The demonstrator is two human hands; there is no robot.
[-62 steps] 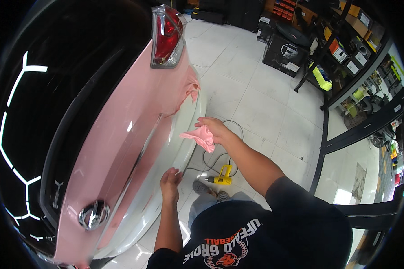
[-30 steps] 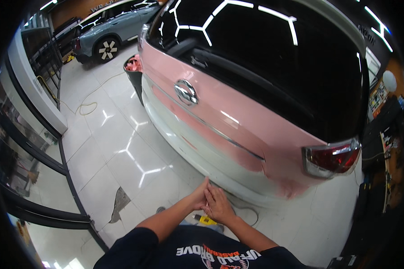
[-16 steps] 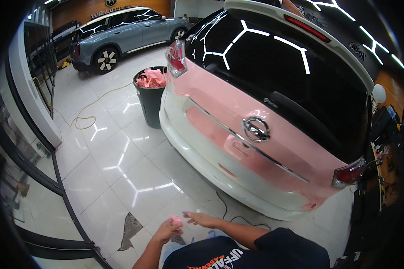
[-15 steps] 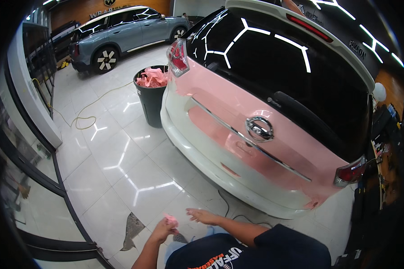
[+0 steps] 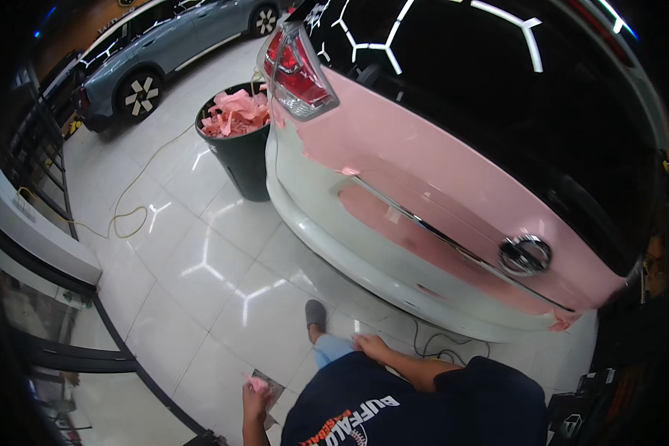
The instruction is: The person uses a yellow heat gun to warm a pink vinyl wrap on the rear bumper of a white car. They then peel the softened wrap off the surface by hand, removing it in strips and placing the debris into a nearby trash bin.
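My left hand (image 5: 255,402) is closed on a crumpled scrap of pink film (image 5: 258,384), low in the picture and away from the car. Beside my right thigh, my right hand (image 5: 372,347) hangs loosely with its fingers partly apart, and no object shows in it. Ahead on the right stands the rear of a white car (image 5: 314,178). Pink film (image 5: 401,141) covers much of its tailgate, with ragged edges below the tail light (image 5: 297,74) and at the lower right corner. A chrome strip (image 5: 453,239) and a round chrome emblem (image 5: 525,255) cross the pink area. Neither hand touches the car.
A dark bin (image 5: 239,167) heaped with pink film scraps (image 5: 236,111) stands beside the car's left rear corner. A yellow cord (image 5: 130,215) lies on the tiled floor, and black cables (image 5: 442,343) lie below the bumper. Glass doors run along the left; a blue-grey car (image 5: 175,41) stands behind.
My view has shifted closer to the car's left rear corner, and my foot now shows stepping forward. My hands have moved apart; the left still holds the pink scrap, lower and farther left.
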